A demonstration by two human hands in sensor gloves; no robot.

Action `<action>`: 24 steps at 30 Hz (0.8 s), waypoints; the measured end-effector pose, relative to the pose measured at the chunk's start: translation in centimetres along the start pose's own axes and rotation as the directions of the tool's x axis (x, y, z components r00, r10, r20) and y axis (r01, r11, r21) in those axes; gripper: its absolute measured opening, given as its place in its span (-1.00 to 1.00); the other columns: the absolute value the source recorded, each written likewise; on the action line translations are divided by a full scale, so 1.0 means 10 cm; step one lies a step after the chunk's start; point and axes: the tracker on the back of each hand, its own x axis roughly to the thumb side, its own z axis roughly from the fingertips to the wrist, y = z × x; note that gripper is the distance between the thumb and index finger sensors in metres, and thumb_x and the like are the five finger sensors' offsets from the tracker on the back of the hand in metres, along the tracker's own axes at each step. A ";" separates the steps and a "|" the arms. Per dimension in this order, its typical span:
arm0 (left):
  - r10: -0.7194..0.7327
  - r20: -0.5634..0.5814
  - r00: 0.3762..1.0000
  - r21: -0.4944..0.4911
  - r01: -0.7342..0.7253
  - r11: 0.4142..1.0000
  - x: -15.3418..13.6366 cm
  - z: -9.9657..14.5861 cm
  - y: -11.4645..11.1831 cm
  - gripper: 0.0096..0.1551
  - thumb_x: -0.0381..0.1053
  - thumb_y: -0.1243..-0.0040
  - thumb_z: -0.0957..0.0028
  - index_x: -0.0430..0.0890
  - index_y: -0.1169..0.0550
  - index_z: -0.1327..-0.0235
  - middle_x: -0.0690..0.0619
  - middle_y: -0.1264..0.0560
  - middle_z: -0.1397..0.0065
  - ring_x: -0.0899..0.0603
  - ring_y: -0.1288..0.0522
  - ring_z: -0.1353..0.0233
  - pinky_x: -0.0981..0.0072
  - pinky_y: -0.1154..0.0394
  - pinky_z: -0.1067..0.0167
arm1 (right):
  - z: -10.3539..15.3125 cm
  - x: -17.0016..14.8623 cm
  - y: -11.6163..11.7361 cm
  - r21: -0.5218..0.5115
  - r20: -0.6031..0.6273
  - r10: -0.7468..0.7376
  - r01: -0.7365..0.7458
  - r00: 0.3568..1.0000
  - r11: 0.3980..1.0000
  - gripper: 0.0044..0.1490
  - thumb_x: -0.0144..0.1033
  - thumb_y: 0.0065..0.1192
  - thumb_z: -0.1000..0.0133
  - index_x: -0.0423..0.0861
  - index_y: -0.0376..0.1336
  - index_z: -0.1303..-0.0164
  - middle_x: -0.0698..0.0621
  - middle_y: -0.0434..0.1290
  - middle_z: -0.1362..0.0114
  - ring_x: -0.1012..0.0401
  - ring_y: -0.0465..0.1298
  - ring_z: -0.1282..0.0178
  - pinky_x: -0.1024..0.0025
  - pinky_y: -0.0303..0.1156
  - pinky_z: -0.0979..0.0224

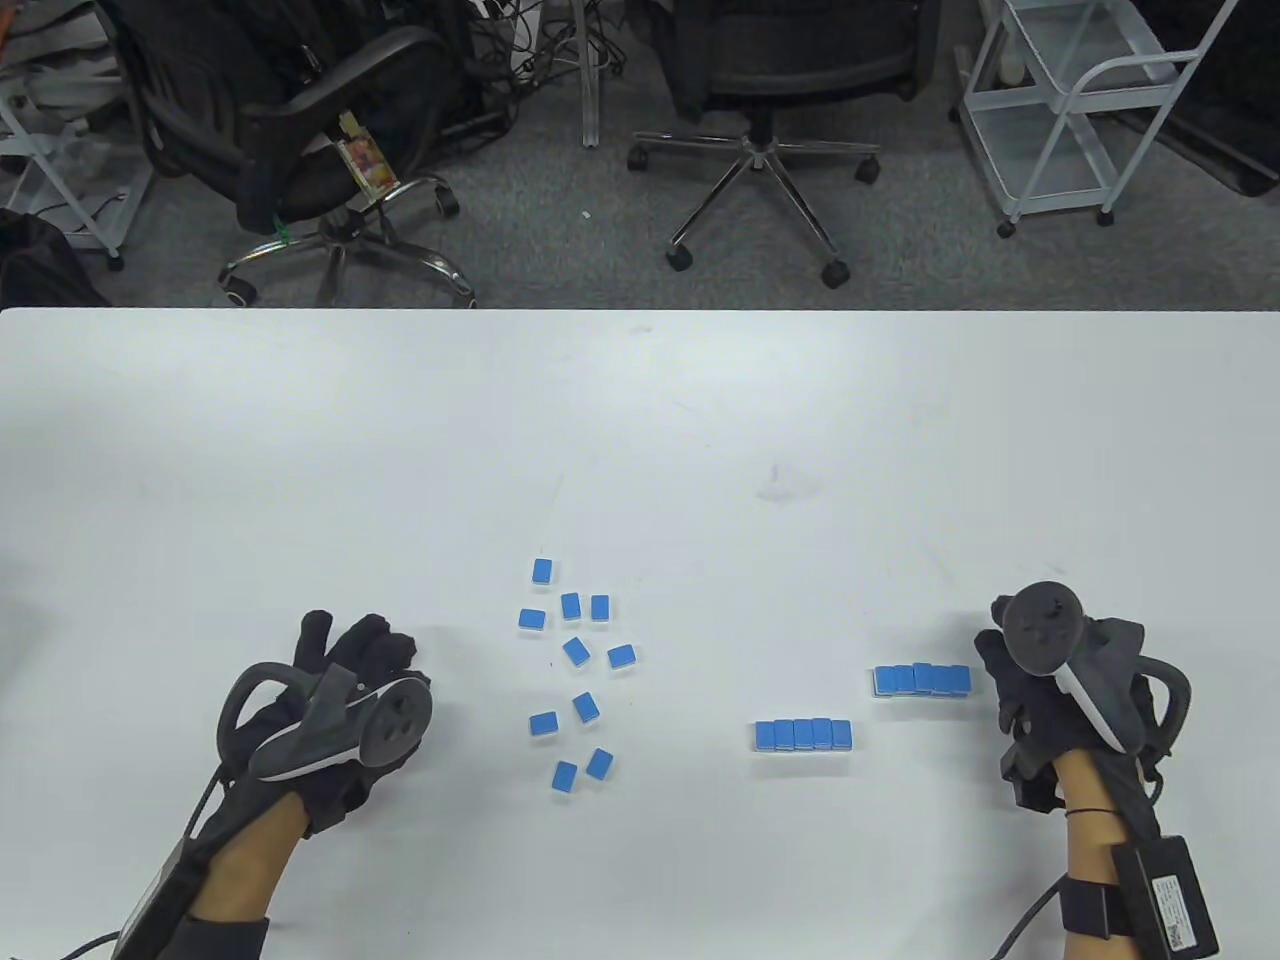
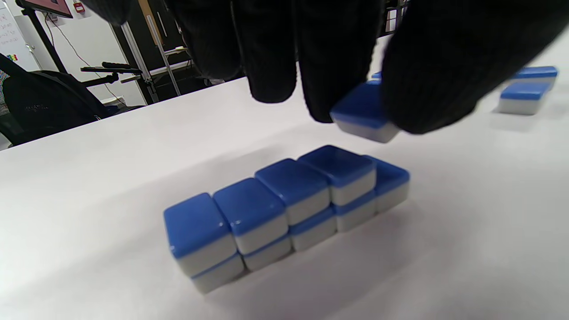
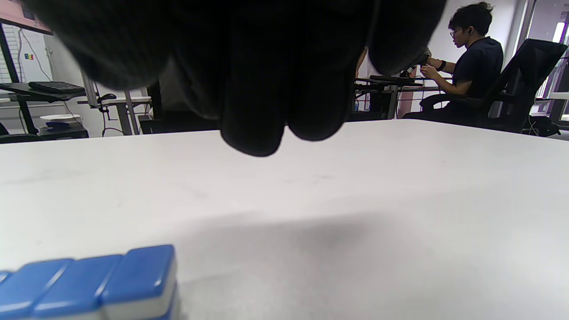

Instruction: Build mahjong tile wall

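Blue-backed, white-bottomed mahjong tiles lie on the white table (image 1: 640, 420). Several loose tiles (image 1: 575, 655) are scattered left of centre. A row of tiles (image 1: 803, 734) stands right of centre, and a second row (image 1: 922, 680) lies further right. My left hand (image 1: 345, 690) rests left of the loose tiles. In the left wrist view its fingers (image 2: 342, 62) pinch a single tile (image 2: 362, 113) above a two-layer row (image 2: 284, 204). My right hand (image 1: 1010, 680) sits at the right end of the second row, fingers (image 3: 284, 102) curled above the table and holding nothing; the row's end (image 3: 133, 280) shows below.
Office chairs (image 1: 760, 90) and a white wire cart (image 1: 1080, 110) stand on the floor beyond the table's far edge. Bare table stretches behind the tiles and between the two hands. A seated person (image 3: 471, 66) shows in the background of the right wrist view.
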 end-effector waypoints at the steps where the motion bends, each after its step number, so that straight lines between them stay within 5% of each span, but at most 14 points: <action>1: 0.003 0.003 1.000 -0.005 -0.003 1.000 0.00 -0.01 -0.01 -0.33 0.32 -0.39 0.16 0.19 -0.60 -0.27 0.14 -0.38 -0.65 -0.21 -0.23 -0.72 -0.42 -0.02 -0.57 | 0.00 0.00 0.00 0.002 -0.001 0.001 -0.001 1.000 1.000 -0.32 0.05 0.25 0.17 0.05 0.38 -0.15 0.07 0.64 -0.19 0.03 0.55 -0.35 -0.21 0.21 -0.60; 24: -0.040 0.005 0.999 -0.061 0.040 0.997 0.06 -0.05 -0.11 -0.32 0.32 -0.37 0.14 0.20 -0.57 -0.30 0.14 -0.37 -0.65 -0.22 -0.22 -0.72 -0.42 -0.02 -0.58 | 0.00 0.00 -0.01 0.002 -0.001 0.005 -0.005 1.000 1.000 -0.32 0.05 0.25 0.17 0.05 0.37 -0.15 0.06 0.64 -0.19 0.03 0.55 -0.35 -0.21 0.21 -0.60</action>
